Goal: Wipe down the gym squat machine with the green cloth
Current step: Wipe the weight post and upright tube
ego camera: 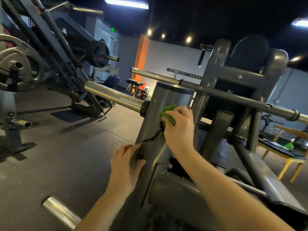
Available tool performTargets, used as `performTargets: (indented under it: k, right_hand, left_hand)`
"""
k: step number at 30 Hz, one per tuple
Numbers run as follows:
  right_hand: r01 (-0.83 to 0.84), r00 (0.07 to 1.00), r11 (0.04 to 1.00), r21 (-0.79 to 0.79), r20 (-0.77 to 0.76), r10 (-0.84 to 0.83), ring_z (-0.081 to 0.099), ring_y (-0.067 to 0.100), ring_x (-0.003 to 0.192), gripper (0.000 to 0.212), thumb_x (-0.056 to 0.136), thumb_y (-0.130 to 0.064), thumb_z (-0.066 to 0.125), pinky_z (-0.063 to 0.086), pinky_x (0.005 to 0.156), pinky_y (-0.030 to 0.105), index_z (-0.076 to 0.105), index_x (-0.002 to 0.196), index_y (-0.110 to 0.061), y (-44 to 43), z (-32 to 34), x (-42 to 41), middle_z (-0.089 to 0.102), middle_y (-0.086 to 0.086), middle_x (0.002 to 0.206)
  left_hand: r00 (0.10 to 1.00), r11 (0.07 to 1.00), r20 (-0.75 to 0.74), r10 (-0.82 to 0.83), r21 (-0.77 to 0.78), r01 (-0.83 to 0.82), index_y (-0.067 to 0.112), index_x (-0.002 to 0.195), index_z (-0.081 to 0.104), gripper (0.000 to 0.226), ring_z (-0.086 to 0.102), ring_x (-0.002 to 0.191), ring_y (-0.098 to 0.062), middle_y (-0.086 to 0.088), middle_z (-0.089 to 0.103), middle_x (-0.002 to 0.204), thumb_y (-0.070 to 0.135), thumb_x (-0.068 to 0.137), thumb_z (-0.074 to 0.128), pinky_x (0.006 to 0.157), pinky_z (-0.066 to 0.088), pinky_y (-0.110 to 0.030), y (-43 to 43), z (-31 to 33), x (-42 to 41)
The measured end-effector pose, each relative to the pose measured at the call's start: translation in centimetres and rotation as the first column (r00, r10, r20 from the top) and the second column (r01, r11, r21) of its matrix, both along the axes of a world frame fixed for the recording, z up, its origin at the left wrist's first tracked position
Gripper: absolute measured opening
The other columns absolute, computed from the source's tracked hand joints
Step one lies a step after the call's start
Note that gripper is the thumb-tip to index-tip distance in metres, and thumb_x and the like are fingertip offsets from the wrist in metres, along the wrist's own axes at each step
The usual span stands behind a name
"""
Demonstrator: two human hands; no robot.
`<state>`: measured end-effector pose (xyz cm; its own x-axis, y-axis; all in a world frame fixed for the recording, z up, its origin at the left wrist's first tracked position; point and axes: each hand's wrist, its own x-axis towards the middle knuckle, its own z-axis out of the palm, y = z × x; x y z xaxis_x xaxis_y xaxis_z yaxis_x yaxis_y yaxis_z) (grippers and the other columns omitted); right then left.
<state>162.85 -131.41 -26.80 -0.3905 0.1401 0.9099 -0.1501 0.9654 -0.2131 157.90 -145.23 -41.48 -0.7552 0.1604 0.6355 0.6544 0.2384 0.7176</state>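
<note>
Floor [66, 147]: dark rubber matting, seams visible, across the left half of the view.
Neighbouring machine [55, 52]: slanted dark rails at upper left; a large weight plate [18, 64] on its near side, a smaller plate [98, 54] farther back.
Squat machine [216, 189]: grey painted frame filling the centre and right, seen from above and tilted.
Column [168, 97]: thick grey tube with a black cap, rising up the centre of the frame.
Crossbar [233, 97]: long grey bar with chrome ends, passing behind the top of the column.
Chrome sleeve [113, 95]: sticks out from the column's left side, bare of plates.
Black pad [248, 52]: between two grey horns at upper right.
Table [286, 157]: yellow legs, far right; a green bottle [289, 145] stands on it.
Right hand [180, 125]: fingers curled round the green cloth, pressing it to the column's face.
Left hand [126, 157]: lower on the column's left edge, fingers curled round a dark part [138, 155]; blurred, kind not legible. The two hands are apart.
Green cloth [166, 112]: bunched, against the column just below the cap, showing above and left of the right hand's fingers.
Black cord [150, 139]: runs down the column's face from beside the cloth toward the left hand.
</note>
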Motion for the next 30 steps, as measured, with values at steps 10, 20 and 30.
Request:
performTargets:
  k: [10,20,30]
  right_hand:
    - [0.03,0.999,0.999,0.028,0.031,-0.031,0.051,0.021,0.1,0.014,0.088,-0.006,0.074,0.047,0.091,0.025,0.075,0.102,-0.008,0.7,2.2,-0.5,0.058,-0.003,0.099]
    - [-0.099,0.975,0.991,0.093,0.209,0.078,0.056,0.018,0.091,0.016,0.082,0.0,0.079,0.046,0.085,0.013,0.077,0.096,-0.008,-0.6,-5.3,3.0,0.053,-0.011,0.096]
    - [-0.022,0.987,0.999,0.049,0.16,0.014,0.055,0.014,0.096,0.015,0.085,-0.003,0.076,0.047,0.09,0.019,0.075,0.098,-0.009,-0.4,-4.2,3.0,0.056,-0.009,0.099]
  left_hand:
    - [0.997,0.995,0.024,-0.071,-0.063,0.073,0.043,0.133,0.055,0.055,0.05,0.115,-0.011,0.02,0.048,0.123,0.029,0.086,0.079,0.109,0.04,-0.035,-0.7,-0.3,-1.0]
    - [0.992,0.992,0.039,-0.122,-0.029,0.123,0.043,0.139,0.053,0.066,0.052,0.119,-0.014,0.019,0.047,0.128,0.014,0.086,0.079,0.108,0.048,-0.043,-0.9,-1.3,-1.4]
    - [0.99,0.99,0.068,-0.128,-0.056,0.131,0.048,0.14,0.048,0.062,0.039,0.124,-0.011,0.022,0.043,0.127,0.024,0.09,0.076,0.111,0.033,-0.032,-1.7,-0.7,-1.1]
